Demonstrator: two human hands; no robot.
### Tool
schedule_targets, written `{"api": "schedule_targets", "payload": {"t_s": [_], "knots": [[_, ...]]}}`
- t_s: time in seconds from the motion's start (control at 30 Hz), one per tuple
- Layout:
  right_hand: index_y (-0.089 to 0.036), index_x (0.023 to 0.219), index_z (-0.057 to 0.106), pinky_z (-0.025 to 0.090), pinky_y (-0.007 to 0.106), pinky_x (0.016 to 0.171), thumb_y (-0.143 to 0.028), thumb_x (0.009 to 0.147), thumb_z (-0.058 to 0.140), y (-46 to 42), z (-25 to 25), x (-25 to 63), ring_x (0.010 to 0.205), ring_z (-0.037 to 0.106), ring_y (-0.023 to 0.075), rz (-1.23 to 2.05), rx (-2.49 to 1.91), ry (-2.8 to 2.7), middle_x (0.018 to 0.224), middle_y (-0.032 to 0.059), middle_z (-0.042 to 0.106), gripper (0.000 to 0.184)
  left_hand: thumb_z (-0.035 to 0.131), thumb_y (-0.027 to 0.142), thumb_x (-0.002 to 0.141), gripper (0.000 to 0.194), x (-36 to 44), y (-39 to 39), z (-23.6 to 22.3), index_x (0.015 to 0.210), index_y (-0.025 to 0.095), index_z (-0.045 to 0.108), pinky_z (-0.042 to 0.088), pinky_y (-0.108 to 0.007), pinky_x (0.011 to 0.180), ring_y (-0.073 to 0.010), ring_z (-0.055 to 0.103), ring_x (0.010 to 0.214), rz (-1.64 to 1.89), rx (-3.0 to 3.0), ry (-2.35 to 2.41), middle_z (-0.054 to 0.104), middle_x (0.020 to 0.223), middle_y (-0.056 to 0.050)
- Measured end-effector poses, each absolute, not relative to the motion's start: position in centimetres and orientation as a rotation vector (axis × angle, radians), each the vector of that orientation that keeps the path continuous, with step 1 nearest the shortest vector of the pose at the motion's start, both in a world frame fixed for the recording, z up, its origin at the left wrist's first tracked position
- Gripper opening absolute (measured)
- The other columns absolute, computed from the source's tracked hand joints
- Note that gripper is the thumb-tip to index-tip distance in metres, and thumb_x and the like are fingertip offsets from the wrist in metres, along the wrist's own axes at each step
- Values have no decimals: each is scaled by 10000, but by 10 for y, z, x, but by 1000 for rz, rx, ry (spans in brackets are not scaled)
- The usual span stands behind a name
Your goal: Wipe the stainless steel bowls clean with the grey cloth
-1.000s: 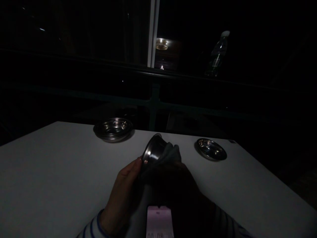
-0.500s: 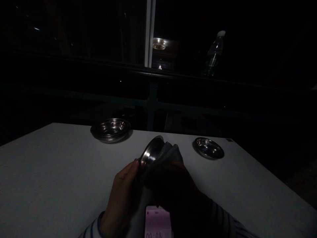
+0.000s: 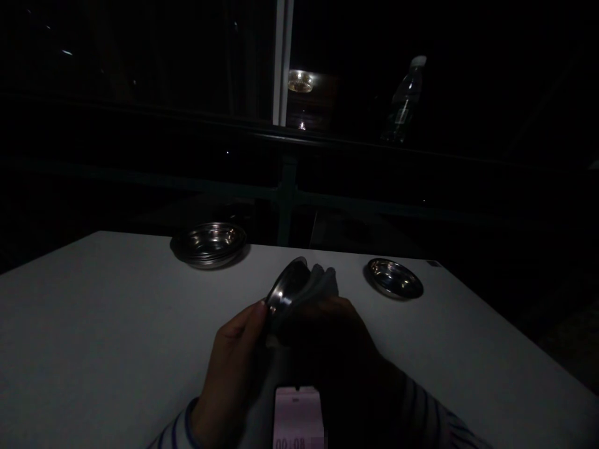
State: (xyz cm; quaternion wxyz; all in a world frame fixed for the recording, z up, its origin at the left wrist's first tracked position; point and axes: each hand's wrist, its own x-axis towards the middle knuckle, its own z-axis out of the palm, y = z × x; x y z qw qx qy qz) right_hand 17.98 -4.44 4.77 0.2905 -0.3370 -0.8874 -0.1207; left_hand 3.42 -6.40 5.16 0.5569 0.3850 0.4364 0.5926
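Pale left sleeve [image 3: 169, 433] with dark blue stripes, blue-edged cuff [image 3: 188, 419], matching right sleeve [image 3: 433, 415] (partly shadowed)

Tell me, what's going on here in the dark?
A person at a white table is handling a shiny metal bowl. Of the two hands, the left hand grips the tilted bowl by its edge, while the shadowed right hand holds a grey cloth against it. A stack of metal bowls stands at the far left, and a single metal dish on the right.

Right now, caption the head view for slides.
Left hand holds a tilted round silvery metal bowl; right hand holds grey cloth against it.
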Motion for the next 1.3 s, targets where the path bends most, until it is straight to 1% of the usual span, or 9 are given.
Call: {"api": "schedule_targets", "payload": {"t_s": [0.17, 0.2, 0.37, 0.5, 0.63, 0.83, 0.93, 1.03, 1.3], "knots": [[-206, 953, 600, 445, 347, 736, -285, 812, 504, -42, 58, 195, 925, 512, 215, -476, -918, -2029, 984, 84, 588, 188, 550, 454, 747, 334, 34, -64, 49, 682, 144, 656, 431, -251, 580, -163, 574, 604, 1332, 973, 989, 661, 636, -52], [-205, 953, 600, 444, 344, 733, -277, 819, 494, -42, 58, 195, 924, 513, 213, -467, -920, -2040, 981, 82, 590, 185, 549, 458, 746, 337, 33, -63, 48, 690, 143, 658, 435, -255, 578, -169, 579, 607, 1318, 981, 972, 662, 640, -56], [-224, 827, 592, 388, 290, 591, -277, 809, 511, -46, 45, 180, 644, 526, 141, -329, -846, -2371, 721, -5, 607, 99, 585, 404, 730, 273, 32, -61, 46, 664, 148, 655, 431, -244, 579, -144, 552, 577, 1396, 971, 977, 638, 613, -24], [-223, 898, 594, 395, 333, 679, -355, 786, 537, -43, 45, 189, 778, 529, 185, -356, -958, -2206, 872, 31, 618, 181, 581, 426, 728, 294, 31, -60, 44, 667, 150, 662, 432, -250, 602, -156, 561, 612, 1336, 1044, 954, 641, 625, -33], [-170, 974, 587, 410, 335, 714, -283, 829, 485, -38, 53, 201, 866, 515, 201, -306, -1065, -1987, 946, 85, 602, 211, 533, 469, 750, 360, 33, -61, 44, 672, 140, 659, 422, -266, 571, -169, 559, 590, 1326, 1025, 954, 639, 619, -57], [-227, 840, 606, 400, 310, 640, -294, 787, 515, -47, 52, 185, 697, 517, 160, -367, -767, -2262, 789, 13, 612, 124, 618, 389, 703, 269, 39, -65, 47, 586, 146, 611, 412, -254, 569, -133, 515, 534, 1369, 919, 947, 570, 522, 4], [-213, 899, 606, 410, 337, 700, -333, 796, 523, -44, 54, 190, 800, 520, 189, -395, -837, -2178, 880, 41, 619, 179, 611, 390, 708, 268, 40, -66, 48, 607, 143, 631, 410, -250, 565, -137, 527, 549, 1381, 937, 974, 604, 559, -10], [-186, 922, 605, 416, 323, 729, -277, 828, 494, -40, 57, 197, 897, 502, 198, -429, -963, -2112, 951, 75, 605, 172, 589, 404, 725, 289, 40, -66, 48, 649, 132, 649, 407, -251, 560, -154, 545, 581, 1370, 959, 977, 631, 601, -36], [-199, 934, 597, 396, 354, 730, -346, 783, 541, -44, 52, 192, 828, 515, 200, -466, -835, -2169, 920, 48, 607, 219, 575, 392, 744, 280, 42, -67, 48, 616, 151, 639, 410, -257, 570, -138, 520, 530, 1301, 938, 937, 607, 552, -12]]}}
